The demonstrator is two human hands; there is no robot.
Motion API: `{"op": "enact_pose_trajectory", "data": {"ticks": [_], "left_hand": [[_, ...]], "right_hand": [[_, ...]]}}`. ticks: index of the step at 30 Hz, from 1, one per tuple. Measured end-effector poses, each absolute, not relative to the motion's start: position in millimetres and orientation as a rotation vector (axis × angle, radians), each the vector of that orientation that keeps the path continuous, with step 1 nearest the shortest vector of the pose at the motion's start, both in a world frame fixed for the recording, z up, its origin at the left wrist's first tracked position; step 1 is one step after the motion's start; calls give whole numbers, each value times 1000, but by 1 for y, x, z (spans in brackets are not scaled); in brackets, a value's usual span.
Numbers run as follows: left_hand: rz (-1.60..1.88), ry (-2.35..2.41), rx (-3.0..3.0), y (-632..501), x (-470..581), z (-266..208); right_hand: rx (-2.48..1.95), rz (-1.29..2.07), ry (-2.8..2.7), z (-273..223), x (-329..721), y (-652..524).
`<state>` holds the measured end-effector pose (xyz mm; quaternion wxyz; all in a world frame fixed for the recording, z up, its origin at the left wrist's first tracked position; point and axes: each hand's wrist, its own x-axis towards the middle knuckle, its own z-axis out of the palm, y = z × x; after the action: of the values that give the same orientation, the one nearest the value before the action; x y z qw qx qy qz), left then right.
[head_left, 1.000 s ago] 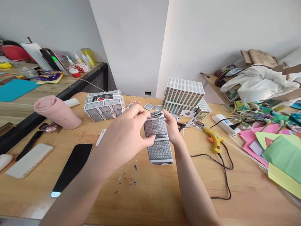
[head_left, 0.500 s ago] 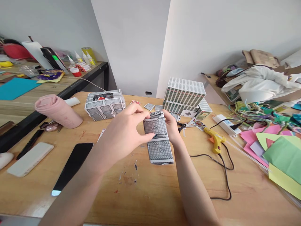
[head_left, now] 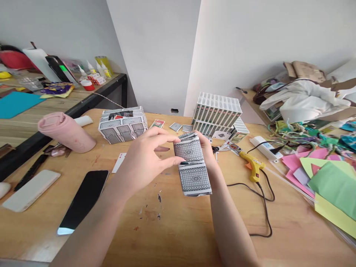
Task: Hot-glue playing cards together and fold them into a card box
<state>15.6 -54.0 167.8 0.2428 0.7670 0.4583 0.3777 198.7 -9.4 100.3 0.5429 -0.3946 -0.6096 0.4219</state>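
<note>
A panel made of joined playing cards [head_left: 194, 177], with grey patterned backs facing up, hangs above the table, tilted. My right hand [head_left: 210, 154] holds it along the right edge, most of its fingers hidden behind. At the panel's upper left edge, the thumb and forefinger of my left hand [head_left: 144, 152] touch the cards, thumb near the join and forefinger near the top. A box covered in the same cards [head_left: 122, 128] stands behind my left hand, with red and dark pieces inside. Partly behind my left wrist lies a loose card [head_left: 118, 163], face up.
Stacked card packs [head_left: 217, 111] stand at the back, near scissors [head_left: 215, 149] and loose cards. To the right lie a yellow glue gun [head_left: 254, 167], a power strip [head_left: 264, 147] and coloured paper [head_left: 332, 185]. A pink tumbler [head_left: 66, 131] and a phone [head_left: 85, 200] are at left.
The card panel and my right hand have shifted slightly right. My left hand's fingers have spread somewhat, and a red-patterned card pack behind it shows more. The view has moved a little.
</note>
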Motion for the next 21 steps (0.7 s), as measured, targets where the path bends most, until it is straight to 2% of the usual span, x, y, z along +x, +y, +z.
{"op": "enact_pose_trajectory", "data": {"ticks": [4, 13, 16, 21], "left_hand": [[994, 1271, 2018, -49, 13, 171], [639, 1492, 2053, -37, 8, 192], [680, 1487, 2141, -39, 10, 190], [947, 1440, 2280, -55, 15, 183]], "right_hand": [[-938, 1000, -1476, 100, 200, -11], [-907, 946, -1590, 92, 197, -8], [-914, 925, -1607, 92, 197, -7], [-950, 935, -1572, 96, 199, -8]]}}
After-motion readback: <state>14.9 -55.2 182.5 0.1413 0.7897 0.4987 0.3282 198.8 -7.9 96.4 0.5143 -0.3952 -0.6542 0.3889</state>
